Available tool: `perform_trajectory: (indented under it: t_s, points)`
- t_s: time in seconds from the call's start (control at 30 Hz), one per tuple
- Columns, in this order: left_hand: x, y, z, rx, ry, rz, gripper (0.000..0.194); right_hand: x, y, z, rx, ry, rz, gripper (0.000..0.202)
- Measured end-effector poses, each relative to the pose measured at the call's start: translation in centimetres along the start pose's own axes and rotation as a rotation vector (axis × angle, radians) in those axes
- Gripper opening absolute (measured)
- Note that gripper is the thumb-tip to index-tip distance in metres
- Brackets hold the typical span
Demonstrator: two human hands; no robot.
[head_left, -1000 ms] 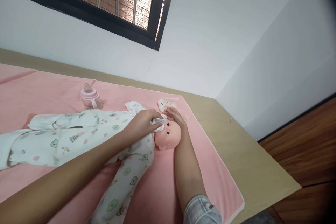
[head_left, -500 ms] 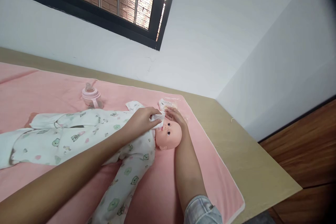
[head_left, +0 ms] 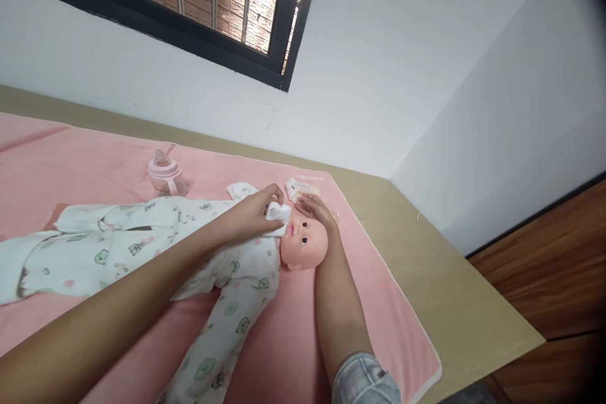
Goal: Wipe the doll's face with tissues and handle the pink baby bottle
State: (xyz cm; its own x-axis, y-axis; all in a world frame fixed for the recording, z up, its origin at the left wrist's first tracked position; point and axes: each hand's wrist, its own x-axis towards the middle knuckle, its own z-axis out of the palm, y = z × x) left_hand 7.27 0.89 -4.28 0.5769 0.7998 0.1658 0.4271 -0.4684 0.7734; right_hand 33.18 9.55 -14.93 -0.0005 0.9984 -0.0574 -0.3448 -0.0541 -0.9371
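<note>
A baby doll [head_left: 310,246] lies on its back in white pyjamas [head_left: 156,240] printed with green and pink figures. My left hand [head_left: 258,211] pinches a folded white wipe [head_left: 279,213] between thumb and fingers, close beside the doll's mouth and chin. Around the far side of the bald head curves my right hand [head_left: 319,209], its fingers stretched out and resting near the cheek; part of the palm is hidden behind the head. Just beyond those fingers is a small white packet [head_left: 297,189] with print on it.
A pink blanket [head_left: 374,303] covers much of the tan tabletop [head_left: 454,303]. Near the doll's legs stands a pink-lidded baby bottle [head_left: 165,175] with a handle. Behind the table are a white wall [head_left: 341,107] and a dark-framed window [head_left: 279,69].
My left hand has drawn the white wipe slightly left, away from the doll's face, so the mouth now shows. My right hand and the doll have stayed in place.
</note>
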Motion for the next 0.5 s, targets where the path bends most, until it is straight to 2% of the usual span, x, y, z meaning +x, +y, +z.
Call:
perform_trajectory:
  t_s: [0.07, 0.13, 0.23, 0.33, 0.5]
  points:
    - [-0.2, 0.4, -0.1, -0.051, -0.010, 0.011, 0.051, 0.1, 0.0, 0.0, 0.018, 0.004, 0.014, 0.033]
    - [-0.2, 0.6, -0.2, -0.052, 0.000, 0.073, 0.053, 0.1, -0.1, 0.0, 0.039, 0.005, 0.025, 0.035]
    - [0.0, 0.4, -0.5, -0.055, -0.009, 0.152, 0.036, 0.0, -0.1, 0.0, 0.049, 0.005, 0.023, 0.033]
    - [0.2, 0.1, -0.7, -0.071, -0.012, 0.141, 0.020, -0.1, -0.1, 0.0, 0.045, 0.007, 0.015, 0.032]
    - [0.3, -0.5, -0.6, -0.093, -0.013, 0.075, 0.019, -0.2, -0.1, 0.1, 0.045, 0.009, 0.008, 0.035]
